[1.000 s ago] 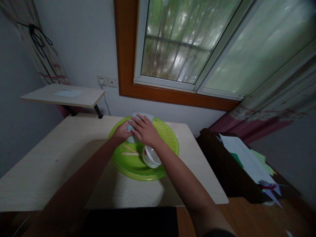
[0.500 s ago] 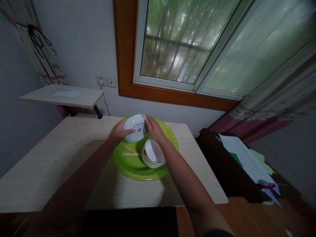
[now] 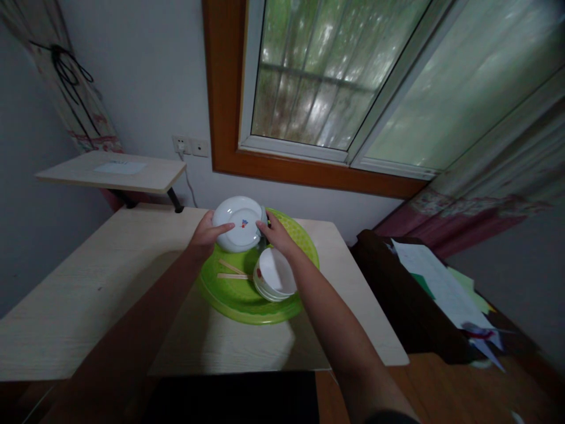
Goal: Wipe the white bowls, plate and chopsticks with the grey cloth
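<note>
A white plate [image 3: 238,238] with a small coloured motif in its middle is held up over the far left of a round green tray [image 3: 251,318]. My left hand [image 3: 206,234] grips its left rim, thumb on the upper face. At the right rim, my right hand [image 3: 277,234] is closed with the thumb on the edge; a pale grey piece [image 3: 264,217], whose kind I cannot make out, lies between hand and plate. Stacked white bowls [image 3: 276,274] stand on the tray below my right wrist. Wooden chopsticks [image 3: 233,275] lie left of the bowls.
The tray rests on a light wooden table [image 3: 353,294]. A small raised shelf [image 3: 154,174] with a paper sheet stands at the back left. Beyond are a wall socket [image 3: 180,144] and a window. Papers [image 3: 441,282] lie on dark furniture to the right.
The plate has moved slightly left and up and now faces me more fully. My left hand has shifted left with it; my right hand has stayed near the right rim.
</note>
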A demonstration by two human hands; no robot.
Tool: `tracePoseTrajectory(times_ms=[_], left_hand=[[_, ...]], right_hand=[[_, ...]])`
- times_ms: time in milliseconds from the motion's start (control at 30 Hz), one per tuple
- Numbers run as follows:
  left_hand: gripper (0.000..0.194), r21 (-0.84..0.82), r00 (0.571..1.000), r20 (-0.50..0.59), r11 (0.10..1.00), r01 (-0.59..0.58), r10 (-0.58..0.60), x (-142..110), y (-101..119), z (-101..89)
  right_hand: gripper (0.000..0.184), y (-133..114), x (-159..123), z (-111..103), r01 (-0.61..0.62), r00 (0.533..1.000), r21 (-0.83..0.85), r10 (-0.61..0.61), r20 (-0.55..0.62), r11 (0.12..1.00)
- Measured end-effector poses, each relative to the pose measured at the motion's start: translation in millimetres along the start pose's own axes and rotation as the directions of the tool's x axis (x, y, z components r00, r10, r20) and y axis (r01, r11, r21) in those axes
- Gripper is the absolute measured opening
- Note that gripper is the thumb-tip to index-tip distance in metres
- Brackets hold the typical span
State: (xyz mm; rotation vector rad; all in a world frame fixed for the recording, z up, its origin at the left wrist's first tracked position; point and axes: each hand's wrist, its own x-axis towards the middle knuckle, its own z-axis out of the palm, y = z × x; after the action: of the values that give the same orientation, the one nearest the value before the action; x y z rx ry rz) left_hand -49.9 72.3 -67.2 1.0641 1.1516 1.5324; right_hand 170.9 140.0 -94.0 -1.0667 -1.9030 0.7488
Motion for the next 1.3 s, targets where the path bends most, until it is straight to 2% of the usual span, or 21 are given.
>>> tracePoseTrajectory(times_ms=[133,267,433,733,1133,1300], left_hand=[[0.069,0.036,1.0,0.028,0.999,-0.016,0.015,1,-3,0.0],[0.062,0.093,0.996,0.078,0.995,-0.04,0.033,1,-5,-0.9],[0.065,0.158,0.992,0.124,0.987,-0.042,0.023,1,-6,-1.3],[0.063,0.341,0.991,0.123,0.936,-0.087,0.048,0,-6,-0.2],[0.066,0.364,0.988,0.144,0.925,-0.108,0.059,-1,-6,1.0],[0.063,0.28,0.99,0.139,0.959,-0.038,-0.001,-4,0,2.0]], right_hand=[[0.055,4,1,0,0.002,0.998,-0.031,-0.004,-0.061,1.0],[0.056,0,0,-4,0.076,0.992,-0.074,-0.083,-0.094,0.994],[0.056,-6,-2,-9,0.17,0.982,-0.15,-0.18,-0.055,0.974],[0.054,-22,-7,-15,0.295,0.955,-0.274,-0.292,0.054,0.915],[0.057,-21,-8,-16,0.295,0.955,-0.293,-0.28,0.095,0.909],[0.078,-14,-5,-11,0.2,0.979,-0.148,-0.193,0.058,0.969]])
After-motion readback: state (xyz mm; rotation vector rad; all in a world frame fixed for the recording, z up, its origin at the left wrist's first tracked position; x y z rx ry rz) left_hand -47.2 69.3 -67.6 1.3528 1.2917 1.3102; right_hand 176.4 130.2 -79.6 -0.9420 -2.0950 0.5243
